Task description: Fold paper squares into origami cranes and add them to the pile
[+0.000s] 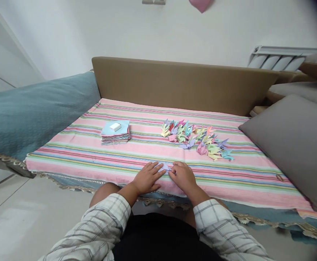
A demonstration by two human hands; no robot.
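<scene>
Left grip (148, 177) flat on lilac paper (164, 167), right grip (182, 176) pinching its edge, striped cloth (74, 156), white wall (147, 32)

Runs in pink, green, blue, yellow and white stripes across the long cloth cover (74, 159), plain brown over the padded backrest (175, 85). Shows lilac on the small folded paper (164, 167), mixes yellow, pink, green and turquoise in the pointed paper cranes (180, 135), crosses the white fabric sleeves (101, 221) with dark checks.

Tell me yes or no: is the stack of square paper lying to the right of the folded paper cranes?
No, the paper stack lies to the left of the folded cranes.
</scene>
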